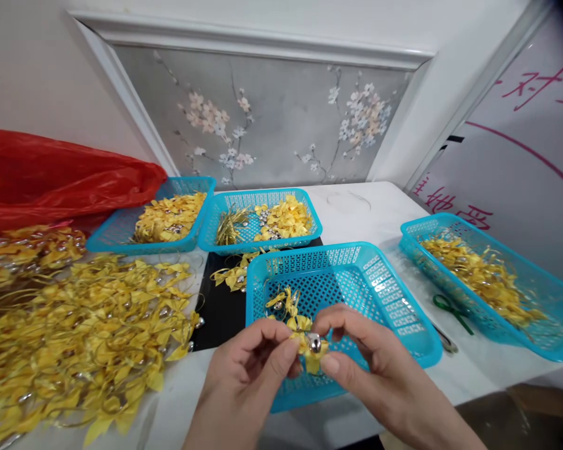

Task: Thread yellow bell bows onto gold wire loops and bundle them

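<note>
Between my hands is a yellow ribbon bow with a round silver bell (313, 342), held over the near part of a blue plastic basket (406, 312). The thumb and fingers of my left hand (256, 365) pinch the left side of the bow. My right hand (373, 359) has its thumb and index finger curled around the right side, by the bell. Part of the bow is hidden behind the fingers. Inside the basket, just beyond my hands, lie a few more yellow bows with bells (284, 301).
A large heap of yellow bows (89, 337) covers the left table. Behind stand two blue baskets with more bows, one (206, 228) also holding gold twist ties (231, 226). On the right are another filled basket (560, 340), green-handled scissors (453, 311) and a red bag (65, 172) far left.
</note>
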The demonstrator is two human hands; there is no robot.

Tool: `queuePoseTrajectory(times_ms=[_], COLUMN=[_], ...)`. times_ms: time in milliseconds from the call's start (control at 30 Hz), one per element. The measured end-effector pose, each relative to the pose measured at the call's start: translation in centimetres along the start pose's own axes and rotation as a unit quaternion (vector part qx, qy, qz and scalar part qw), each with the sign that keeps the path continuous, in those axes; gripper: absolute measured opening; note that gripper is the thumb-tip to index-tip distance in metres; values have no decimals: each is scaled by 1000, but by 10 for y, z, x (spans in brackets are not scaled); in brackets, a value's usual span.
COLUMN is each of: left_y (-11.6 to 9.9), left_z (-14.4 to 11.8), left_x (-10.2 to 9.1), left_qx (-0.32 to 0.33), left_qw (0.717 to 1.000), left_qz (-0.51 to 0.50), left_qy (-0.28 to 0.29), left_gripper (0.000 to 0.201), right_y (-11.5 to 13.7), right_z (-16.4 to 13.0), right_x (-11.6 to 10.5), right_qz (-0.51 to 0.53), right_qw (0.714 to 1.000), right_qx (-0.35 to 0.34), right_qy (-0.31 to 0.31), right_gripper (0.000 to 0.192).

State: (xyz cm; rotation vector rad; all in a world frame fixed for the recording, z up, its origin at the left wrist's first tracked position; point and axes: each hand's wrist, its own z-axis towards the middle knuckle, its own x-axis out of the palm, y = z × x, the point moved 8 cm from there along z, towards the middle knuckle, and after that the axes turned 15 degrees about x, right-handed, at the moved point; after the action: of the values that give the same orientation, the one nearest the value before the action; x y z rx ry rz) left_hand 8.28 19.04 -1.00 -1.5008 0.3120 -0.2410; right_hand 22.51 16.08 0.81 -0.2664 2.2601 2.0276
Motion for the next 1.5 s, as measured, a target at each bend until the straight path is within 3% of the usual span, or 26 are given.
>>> queuePoseTrajectory(times_ms=[100,200,267,400,533,633,800,933,1067,1267,1400,1500], left_y=[-1,-1,1,4,3,5,5,-9,-8,-2,-7,-13], left_z=[-2,-4,-5,-4,-3,-4,-6,-5,-7,-11,-10,-12], left_x=[0,3,5,6,-1,-4,-9,-4,4,3,5,7], left_qx=[24,49,39,-2,-6,-1,46,130,103,76,93,103], left_qw=[998,998,999,998,997,995,990,988,993,987,987,989], left_qz=[52,42,10,-62,-61,-71,-66,-41,-44,-122,-117,-95], left_qy=[8,12,10,-2,-44,-76,-113,-72,-35,-66,-52,-52], left_gripper=[15,10,8,10,12,11,3,14,14,9,11,9], right_y=[11,12,11,2,-12,-16,-18,-11,-6,-1,1,7], right_z=[-1,0,2,6,11,11,2,-5,-6,-8,-11,-15], right_x=[-4,3,9,14,17,12,10,8,3,2,3,1], right_qz=[-72,-104,-98,-8,143,162,139,55,28,66,95,65], right_qw=[996,993,994,1000,984,981,984,996,998,995,991,988], right_qx=[-42,-43,-37,9,93,99,104,64,10,-19,-27,-75], right_qy=[-43,-41,-31,6,59,44,25,-23,-62,-72,-89,-122], right_gripper=[11,2,9,17,26,30,20,12,12,14,12,10])
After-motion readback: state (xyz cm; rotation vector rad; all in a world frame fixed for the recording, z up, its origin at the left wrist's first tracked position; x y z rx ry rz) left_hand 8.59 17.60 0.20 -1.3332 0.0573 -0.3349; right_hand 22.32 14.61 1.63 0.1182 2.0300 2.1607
